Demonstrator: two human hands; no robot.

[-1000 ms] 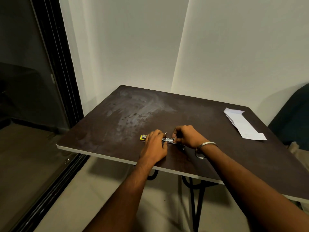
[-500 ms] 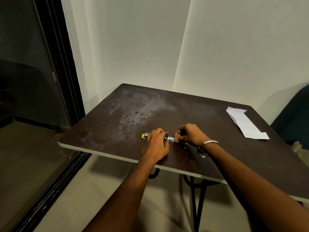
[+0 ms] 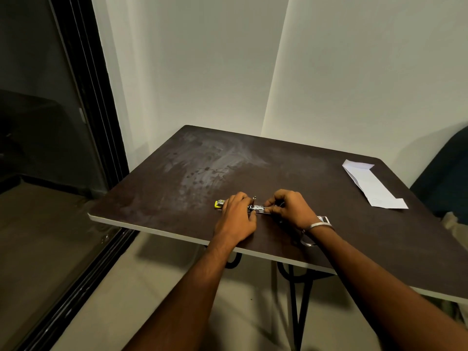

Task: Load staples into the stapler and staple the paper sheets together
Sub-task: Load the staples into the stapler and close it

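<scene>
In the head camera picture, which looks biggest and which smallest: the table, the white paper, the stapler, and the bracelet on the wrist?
As they appear, largest to smallest:
1. Table, by far the biggest.
2. Paper.
3. Stapler and bracelet: I won't rank these. Both look small, the hands hide much of the stapler, and the bracelet sits nearer the camera.

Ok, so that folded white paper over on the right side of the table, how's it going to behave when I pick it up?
The folded paper looks thin and lies nearly flat on the table, so it is probably very light and floppy, sagging if lifted by one end. Its creases may add slight stiffness. Lying so flat, it may be easier to slide toward the edge than to pinch up.
</scene>
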